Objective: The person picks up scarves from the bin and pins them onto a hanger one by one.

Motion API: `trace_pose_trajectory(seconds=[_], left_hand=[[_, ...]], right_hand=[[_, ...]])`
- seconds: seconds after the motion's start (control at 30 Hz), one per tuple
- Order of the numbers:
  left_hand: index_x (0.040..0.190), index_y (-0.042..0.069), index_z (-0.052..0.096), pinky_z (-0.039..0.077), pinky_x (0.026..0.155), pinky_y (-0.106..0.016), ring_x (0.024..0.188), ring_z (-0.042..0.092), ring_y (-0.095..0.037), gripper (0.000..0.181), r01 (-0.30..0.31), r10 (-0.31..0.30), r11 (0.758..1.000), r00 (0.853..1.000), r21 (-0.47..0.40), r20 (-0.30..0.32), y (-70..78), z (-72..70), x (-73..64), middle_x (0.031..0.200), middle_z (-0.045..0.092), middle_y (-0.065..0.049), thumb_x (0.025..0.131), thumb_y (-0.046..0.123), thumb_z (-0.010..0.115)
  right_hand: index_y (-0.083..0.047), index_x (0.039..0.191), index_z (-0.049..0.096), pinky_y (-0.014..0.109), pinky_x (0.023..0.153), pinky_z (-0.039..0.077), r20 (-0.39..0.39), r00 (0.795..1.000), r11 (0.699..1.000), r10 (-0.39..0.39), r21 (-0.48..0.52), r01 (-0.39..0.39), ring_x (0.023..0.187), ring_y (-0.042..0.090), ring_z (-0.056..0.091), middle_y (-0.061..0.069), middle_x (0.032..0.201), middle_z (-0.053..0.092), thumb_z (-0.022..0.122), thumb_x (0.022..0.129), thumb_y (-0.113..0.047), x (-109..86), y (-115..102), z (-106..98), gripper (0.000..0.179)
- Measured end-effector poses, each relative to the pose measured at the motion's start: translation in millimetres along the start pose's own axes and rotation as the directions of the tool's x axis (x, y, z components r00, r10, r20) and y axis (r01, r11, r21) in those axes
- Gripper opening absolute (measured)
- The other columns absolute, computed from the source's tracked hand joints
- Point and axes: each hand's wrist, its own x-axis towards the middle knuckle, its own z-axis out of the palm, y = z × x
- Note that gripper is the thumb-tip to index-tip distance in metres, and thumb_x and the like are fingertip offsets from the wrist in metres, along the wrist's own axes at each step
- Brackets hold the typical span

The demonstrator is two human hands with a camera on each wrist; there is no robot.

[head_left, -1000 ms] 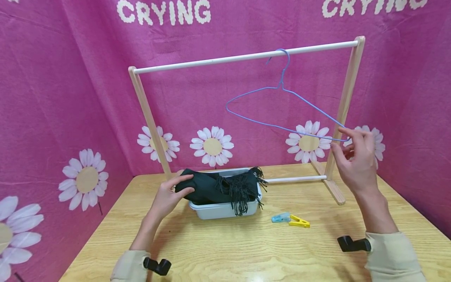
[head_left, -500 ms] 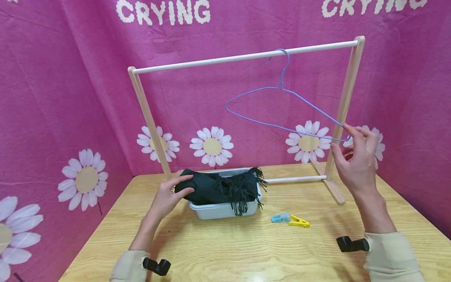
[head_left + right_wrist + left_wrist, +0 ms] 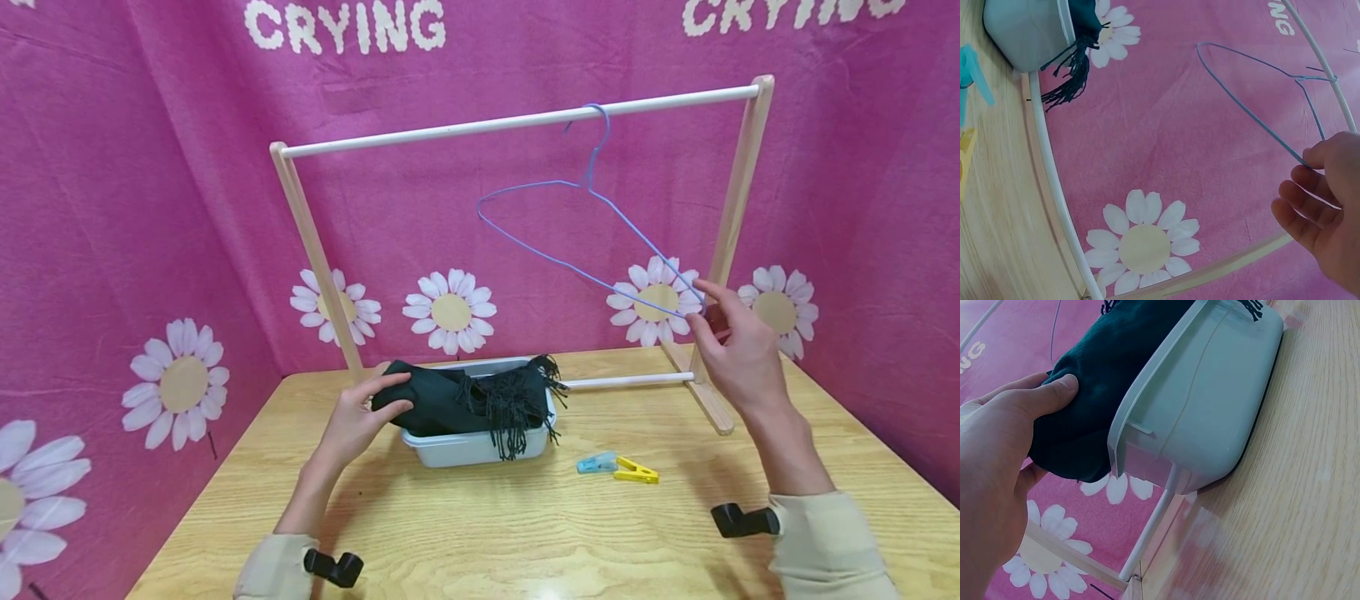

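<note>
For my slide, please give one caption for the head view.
Right hand pinches a blue wire hanger on the rack; left hand grips a dark scarf.

Beige long sleeves (image 3: 825,542), bare hands, black wrist-mounted cameras (image 3: 738,520) on both cuffs

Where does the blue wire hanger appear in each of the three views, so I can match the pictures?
Head: blue wire hanger hangs upper right of centre on the white rail, right hand pinching its lower corner.
Left wrist: not in it.
Right wrist: upper right, ending at the fingers.
Shared landmark: grey tub holding the dark scarf, seen in all three views.
</note>
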Motion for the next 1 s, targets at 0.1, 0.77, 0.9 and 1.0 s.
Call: trace_pose_trajectory(seconds=[0.1,0.77,0.9,1.0], left_hand=[[0.125,0.013,0.07,0.045,0.106,-0.054,0.126,0.059,-0.029,0.041,0.006,-0.006,1.0,1.0,-0.008,0.006,0.1,-0.2,-0.2,0.127,0.069,-0.009,0.085,0.017,0.078],[0.127,0.015,0.069,0.047,0.105,-0.051,0.127,0.058,-0.028,0.041,0.014,-0.014,1.0,1.0,-0.018,0.006,2.5,-0.3,-0.2,0.128,0.068,-0.007,0.086,0.019,0.078],[0.127,0.015,0.069,0.048,0.105,-0.05,0.127,0.058,-0.028,0.042,0.01,-0.01,1.0,1.0,-0.012,0.001,3.5,-0.8,-0.3,0.128,0.068,-0.007,0.086,0.019,0.078],[0.127,0.014,0.069,0.048,0.105,-0.049,0.127,0.059,-0.027,0.041,0.006,-0.006,1.0,1.0,-0.008,0.002,3.4,-0.2,-0.2,0.128,0.068,-0.007,0.086,0.018,0.078]], right_hand=[[-0.008,0.133,0.061,0.003,0.063,0.037,0.011,1.0,1.0,-0.016,-0.012,0.016,0.067,-0.016,0.046,0.016,0.084,0.067,0.065,0.095,-0.01,-0.5,-2,2,0.038],[-0.003,0.116,0.073,0.004,0.046,0.042,-0.352,0.936,0.981,0.012,0.185,0.057,0.048,-0.015,0.051,-0.005,0.064,0.063,0.063,0.096,-0.006,2.3,-19,6,0.023],[0.003,0.109,0.074,0.007,0.044,0.044,-0.459,0.884,0.949,0.092,0.309,0.061,0.047,-0.01,0.055,-0.02,0.069,0.062,0.064,0.095,-0.007,5.1,-25,5,0.02],[0.006,0.108,0.073,0.007,0.043,0.043,-0.471,0.876,0.94,0.107,0.336,0.066,0.047,-0.009,0.055,-0.018,0.071,0.061,0.063,0.096,-0.008,5.0,-27,6,0.021]])
